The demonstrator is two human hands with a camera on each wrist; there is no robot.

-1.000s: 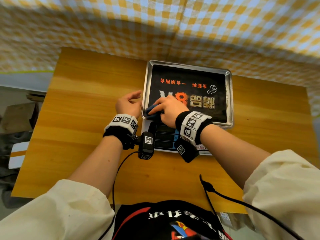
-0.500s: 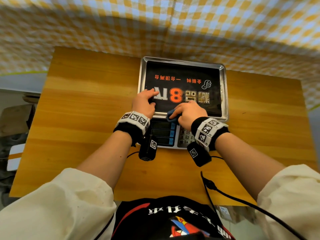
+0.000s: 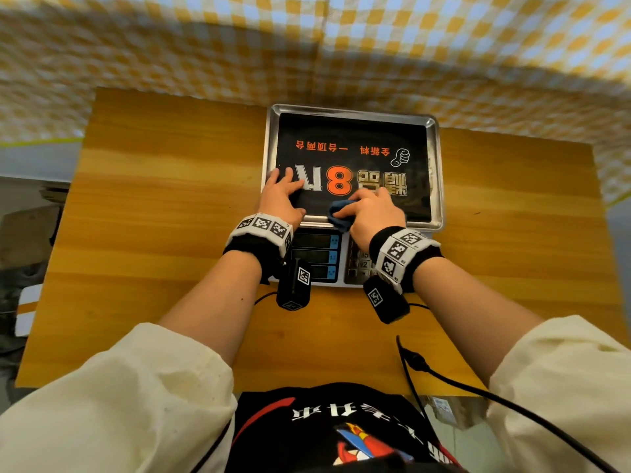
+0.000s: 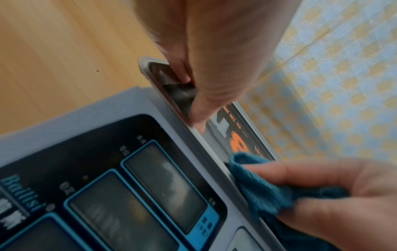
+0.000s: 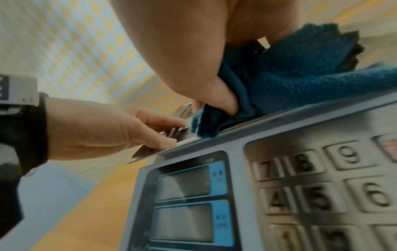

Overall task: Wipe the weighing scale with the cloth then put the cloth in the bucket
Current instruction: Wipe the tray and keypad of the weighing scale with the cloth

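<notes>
The weighing scale [image 3: 438, 172] sits mid-table, its steel pan covered by a black printed sheet, its displays [image 3: 316, 256] facing me. My left hand [image 3: 283, 196] lies flat on the pan's near left corner, fingers spread, thumb along the near rim. My right hand [image 3: 370, 213] grips a bunched blue cloth [image 3: 338, 215] and presses it on the pan's near rim. The left wrist view shows the left hand [image 4: 199, 101] on the rim and the cloth [image 4: 257, 190] under the right hand [image 4: 343, 195]. The right wrist view shows the cloth [image 5: 300, 81] above the keypad [image 5: 322, 186]. No bucket is in view.
The wooden table [image 3: 153, 216] spreads left and right of the scale. A yellow checked cloth [image 3: 341, 46] hangs behind the table's far edge. Black cables [image 3: 444, 373] run over the near edge by my right arm. Boxes sit on the floor at left [image 3: 27, 233].
My left hand moved from the table beside the scale onto the pan's near left corner. My right hand slid the cloth rightward along the pan's near edge.
</notes>
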